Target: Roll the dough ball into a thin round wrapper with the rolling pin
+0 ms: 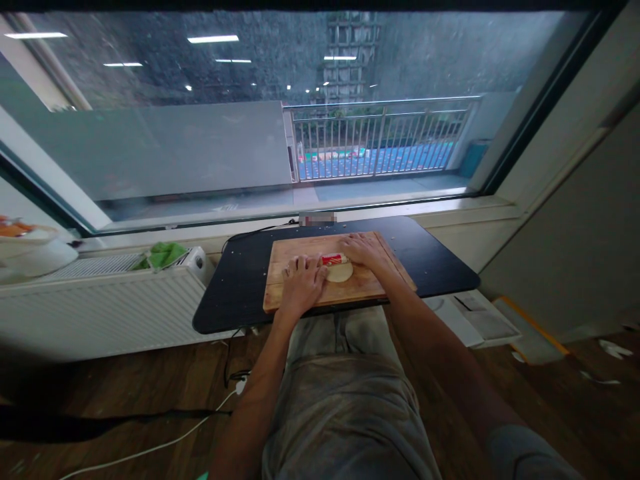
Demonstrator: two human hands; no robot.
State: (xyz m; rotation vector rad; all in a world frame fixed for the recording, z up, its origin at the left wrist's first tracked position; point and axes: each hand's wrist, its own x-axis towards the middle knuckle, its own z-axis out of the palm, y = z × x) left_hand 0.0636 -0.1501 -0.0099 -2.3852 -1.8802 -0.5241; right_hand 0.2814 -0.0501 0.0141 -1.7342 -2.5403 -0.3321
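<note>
On a wooden cutting board (pixel 280 293) lies a flat, pale round that looks like dough (pixel 340 273). A short cylinder with a red and white label (pixel 332 259) lies across its far edge, its kind too small to make out. My left hand (pixel 304 281) covers the cylinder's left end, fingers bent over it and thumb close to the round. Over at the right end, my right hand (pixel 361 249) rests with its fingers on the cylinder. Both ends of the cylinder are hidden beneath my hands.
The board stands on a dark table (pixel 435 267) below a wide window. A small blurred box (pixel 318 219) with a cable sits at its back edge. To the left is a white radiator (pixel 125 307) bearing a green cloth (pixel 165 255). White boxes (pixel 470 317) are at the right.
</note>
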